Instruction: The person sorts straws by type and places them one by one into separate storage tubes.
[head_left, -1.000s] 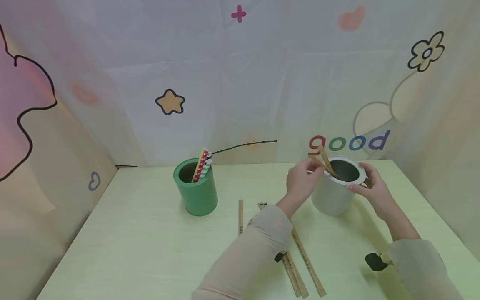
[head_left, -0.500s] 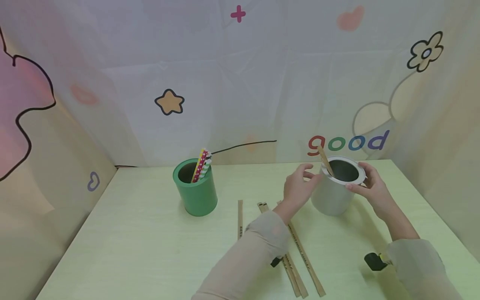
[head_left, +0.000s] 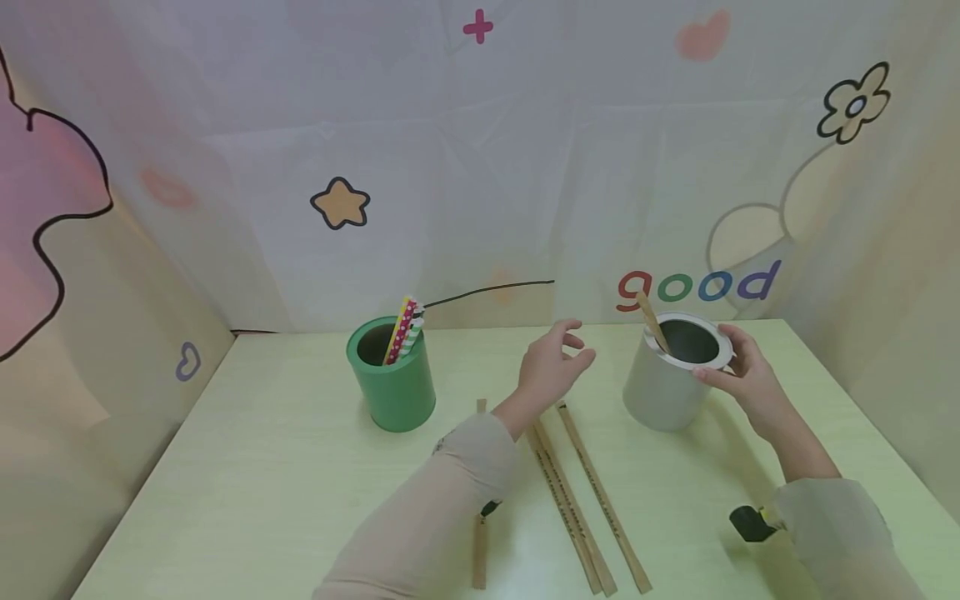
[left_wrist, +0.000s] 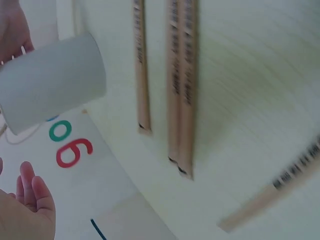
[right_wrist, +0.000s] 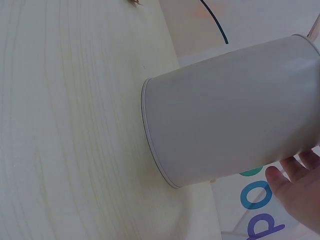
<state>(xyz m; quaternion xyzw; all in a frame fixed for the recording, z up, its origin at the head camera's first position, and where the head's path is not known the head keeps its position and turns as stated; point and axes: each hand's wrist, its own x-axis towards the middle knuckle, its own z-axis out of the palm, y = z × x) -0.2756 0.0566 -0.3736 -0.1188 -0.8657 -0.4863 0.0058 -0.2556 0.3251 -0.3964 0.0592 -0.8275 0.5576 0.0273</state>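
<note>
My left hand (head_left: 551, 362) hovers above the table between two canisters, fingers loosely bent and holding nothing. With thumb and fingers on its right side near the rim, my right hand (head_left: 750, 379) grips an upright white canister (head_left: 663, 396). In the right wrist view, fingers (right_wrist: 295, 172) touch the canister wall. One brown stick (head_left: 652, 323) leans out of its mouth at the left; the dark inside hides the rest. Below my left hand lie several brown paper-wrapped sticks with dark lettering, such as this one (head_left: 603, 500). My left sleeve partly covers another wrapped stick (head_left: 480, 554).
A green canister (head_left: 397, 396) stands left of centre, with several patterned paper straws (head_left: 405, 332) leaning in it. Behind the pale wooden table (head_left: 262, 483) hangs a printed cloth (head_left: 450, 217).
A second brown stick, pinched by my left hand at the canister's mouth, has left its fingers and no longer shows. My left hand has moved leftward. My right hand stays on the canister.
</note>
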